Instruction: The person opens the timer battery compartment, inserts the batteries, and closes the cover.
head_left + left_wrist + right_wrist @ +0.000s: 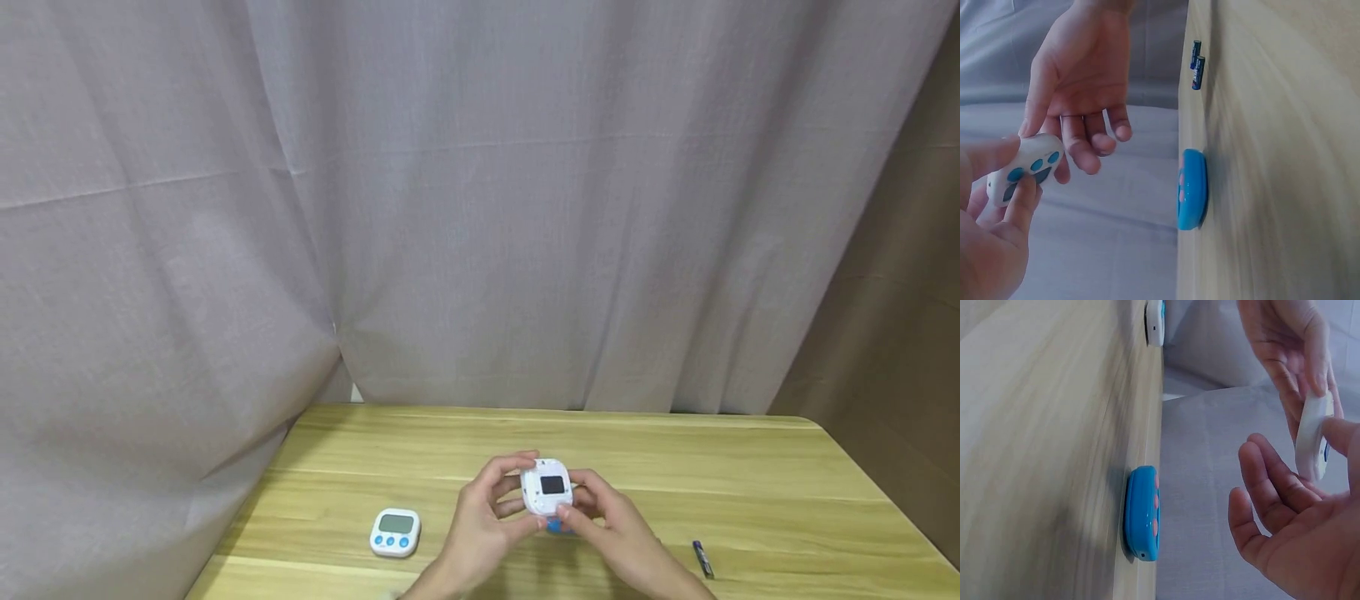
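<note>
Both hands hold a white digital timer above the table, its back with a dark square turned toward the head view. Blue buttons and a screen show on its front in the left wrist view. My left hand grips it by the left side, fingers around its edge and front. With the thumb on the back and the index finger at the edge, my right hand pinches the other side; its remaining fingers are loosely bent. Below the hands, a blue timer with pink buttons lies on the table, mostly hidden in the head view.
A second white timer with blue buttons lies face up left of the hands. Two small batteries lie to the right on the wooden table. A grey curtain hangs behind the table's far edge.
</note>
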### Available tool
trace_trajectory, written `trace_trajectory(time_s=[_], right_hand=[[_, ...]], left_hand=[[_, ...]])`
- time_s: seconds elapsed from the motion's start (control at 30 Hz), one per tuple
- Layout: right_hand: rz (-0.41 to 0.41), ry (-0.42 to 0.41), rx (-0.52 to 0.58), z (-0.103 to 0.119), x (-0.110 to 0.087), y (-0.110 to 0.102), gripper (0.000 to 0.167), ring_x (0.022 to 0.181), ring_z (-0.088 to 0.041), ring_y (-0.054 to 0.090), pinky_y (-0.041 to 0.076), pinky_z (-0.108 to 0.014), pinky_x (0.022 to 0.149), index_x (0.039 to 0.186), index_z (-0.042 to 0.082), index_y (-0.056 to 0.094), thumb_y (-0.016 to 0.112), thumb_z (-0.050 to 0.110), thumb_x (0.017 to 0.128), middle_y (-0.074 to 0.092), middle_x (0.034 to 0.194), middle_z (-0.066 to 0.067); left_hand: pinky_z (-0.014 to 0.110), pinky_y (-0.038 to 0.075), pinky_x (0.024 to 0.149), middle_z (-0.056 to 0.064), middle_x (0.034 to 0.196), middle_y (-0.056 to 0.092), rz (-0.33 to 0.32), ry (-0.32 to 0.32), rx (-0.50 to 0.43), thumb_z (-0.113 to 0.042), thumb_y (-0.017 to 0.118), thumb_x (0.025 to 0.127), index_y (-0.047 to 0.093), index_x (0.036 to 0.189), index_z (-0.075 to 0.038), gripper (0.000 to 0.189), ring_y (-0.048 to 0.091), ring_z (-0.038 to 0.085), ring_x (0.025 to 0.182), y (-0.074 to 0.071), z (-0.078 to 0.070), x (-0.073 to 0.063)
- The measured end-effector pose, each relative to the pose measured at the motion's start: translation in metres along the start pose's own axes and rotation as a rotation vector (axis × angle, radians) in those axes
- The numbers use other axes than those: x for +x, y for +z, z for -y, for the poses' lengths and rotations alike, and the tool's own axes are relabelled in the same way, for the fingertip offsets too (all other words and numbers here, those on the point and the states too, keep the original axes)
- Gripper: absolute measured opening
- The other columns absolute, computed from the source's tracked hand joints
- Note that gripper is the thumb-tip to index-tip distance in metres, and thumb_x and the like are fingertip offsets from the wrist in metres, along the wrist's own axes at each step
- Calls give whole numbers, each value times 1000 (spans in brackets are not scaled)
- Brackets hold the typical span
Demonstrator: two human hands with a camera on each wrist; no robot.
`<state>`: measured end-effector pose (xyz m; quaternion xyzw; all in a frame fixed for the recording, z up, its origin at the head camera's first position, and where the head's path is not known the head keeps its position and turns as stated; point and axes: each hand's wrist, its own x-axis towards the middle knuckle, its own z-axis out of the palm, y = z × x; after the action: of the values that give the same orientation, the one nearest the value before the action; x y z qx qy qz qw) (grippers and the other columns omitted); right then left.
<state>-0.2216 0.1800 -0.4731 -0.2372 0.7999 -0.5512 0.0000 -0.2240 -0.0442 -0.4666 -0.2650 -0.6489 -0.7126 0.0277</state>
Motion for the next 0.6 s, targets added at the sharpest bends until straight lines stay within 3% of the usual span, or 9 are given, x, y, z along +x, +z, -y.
trace_trajectory(time_s=[0.2, 0.37, 0.6], right_hand=[[-27, 45, 152, 4, 0, 0, 46, 94, -20, 73, 65, -33, 86, 142, -7, 45, 65, 11, 105, 76, 115, -18], [-78, 66, 174, 8, 0, 0, 48, 93, -13, 69, 63, -28, 83, 140, -8, 46, 69, 9, 101, 77, 110, -10], [-112, 54, 170, 12, 0, 2, 45, 89, -10, 67, 60, -24, 78, 135, -7, 49, 72, 5, 98, 78, 103, -3]], left_hand=[[32, 59, 104, 15, 157, 54, -6, -36, -8, 10, 77, 85, 60, 142, -5, 61, 68, 28, 128, 2, 0, -1], [30, 61, 101, 24, 146, 61, -30, -74, 2, 12, 71, 88, 60, 143, -3, 58, 72, 22, 120, 5, 2, -1], [28, 63, 95, 19, 138, 68, -78, -138, 11, 9, 70, 92, 62, 143, -4, 53, 75, 16, 112, 6, 4, 1]])
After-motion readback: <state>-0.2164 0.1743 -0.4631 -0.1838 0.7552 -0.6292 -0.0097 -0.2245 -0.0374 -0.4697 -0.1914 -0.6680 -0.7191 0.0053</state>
